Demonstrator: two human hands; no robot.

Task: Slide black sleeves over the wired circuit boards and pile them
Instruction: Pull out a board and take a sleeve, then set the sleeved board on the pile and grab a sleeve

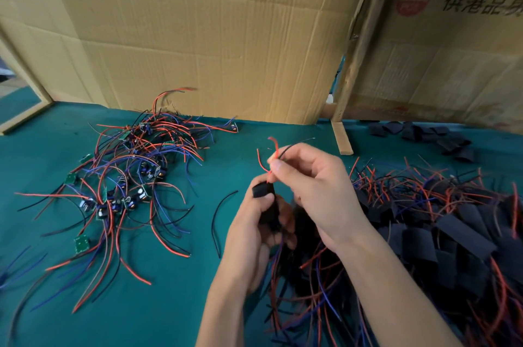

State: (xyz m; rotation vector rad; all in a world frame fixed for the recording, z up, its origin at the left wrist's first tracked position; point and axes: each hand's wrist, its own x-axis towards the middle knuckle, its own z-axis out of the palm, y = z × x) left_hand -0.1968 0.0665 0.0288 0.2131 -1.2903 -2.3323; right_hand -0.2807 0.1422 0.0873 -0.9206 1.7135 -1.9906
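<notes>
Sleeve (263, 191) sat pinched in my left hand (254, 230) grip, just below my right hand (314, 185) pinching the wires (273, 154); a hard tug risked snagging the hidden board.

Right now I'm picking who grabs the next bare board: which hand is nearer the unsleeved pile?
Left. The left hand, holding a black sleeve, is on the side of the unsleeved pile; the right hand, pinching the wires, is farther, beside the sleeved pile.
</notes>
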